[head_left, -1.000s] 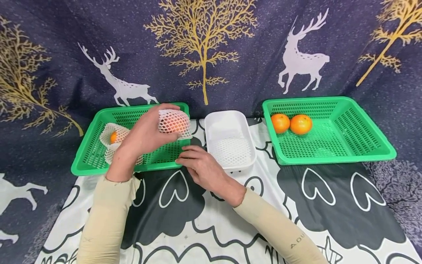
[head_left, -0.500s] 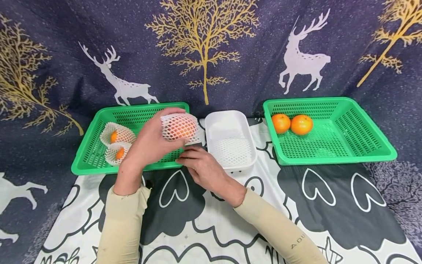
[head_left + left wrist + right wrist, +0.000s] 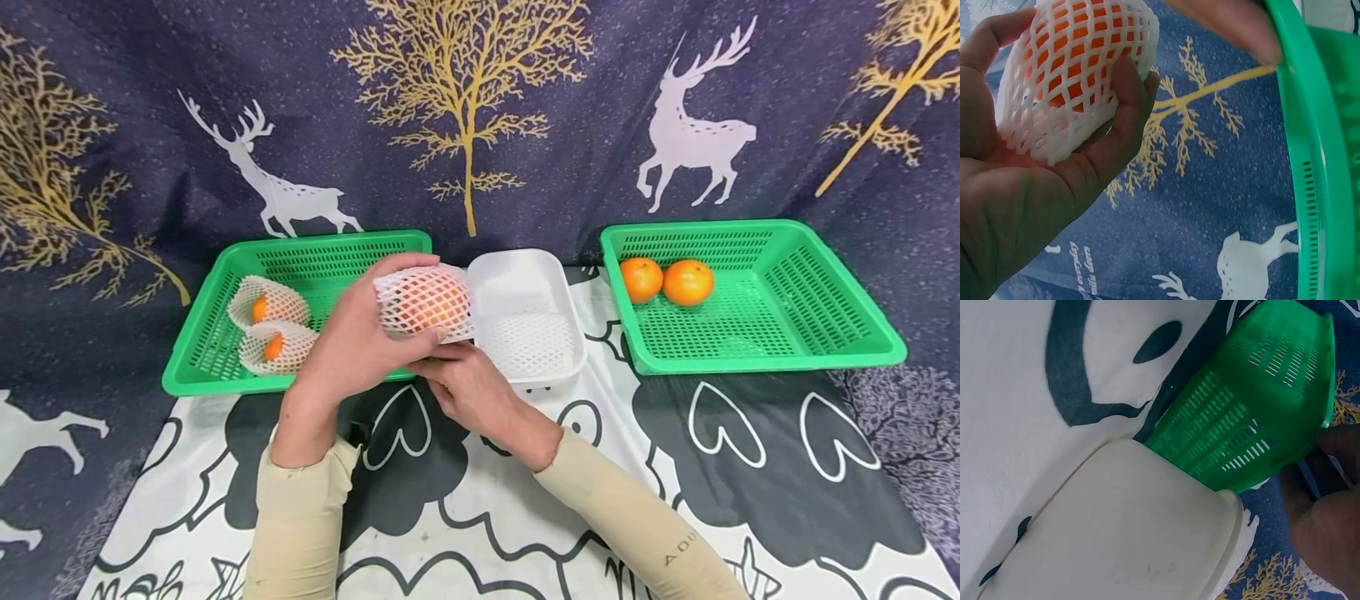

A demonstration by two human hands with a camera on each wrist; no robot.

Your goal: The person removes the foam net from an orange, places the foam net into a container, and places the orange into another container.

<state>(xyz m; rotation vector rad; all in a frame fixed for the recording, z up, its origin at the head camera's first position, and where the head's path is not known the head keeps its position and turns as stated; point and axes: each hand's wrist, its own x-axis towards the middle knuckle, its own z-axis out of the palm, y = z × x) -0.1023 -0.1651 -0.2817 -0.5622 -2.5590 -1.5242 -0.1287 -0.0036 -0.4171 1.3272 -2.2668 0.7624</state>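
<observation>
My left hand (image 3: 352, 346) holds an orange (image 3: 433, 304) wrapped in a white foam net, above the near right corner of the left green basket (image 3: 217, 387). In the left wrist view, fingers and thumb curl round the netted orange (image 3: 1079, 69). My right hand (image 3: 480, 392) is at that same corner, under the orange, with its fingertips partly hidden. The right wrist view shows the right hand (image 3: 1332, 519) touching the basket's rim. Two more netted oranges (image 3: 281, 302) lie in the left part of this basket.
Right of the basket stands a white tray (image 3: 513, 279) with flat white foam nets (image 3: 532, 343) in its near half. Farther right, another green basket (image 3: 772, 363) holds two bare oranges (image 3: 688, 283). A patterned cloth (image 3: 510, 533) covers the table; a deer-print curtain hangs behind.
My left hand has carried the netted orange right and slightly towards me, uncovering the two netted oranges in the basket. The right hand stays at the basket corner.
</observation>
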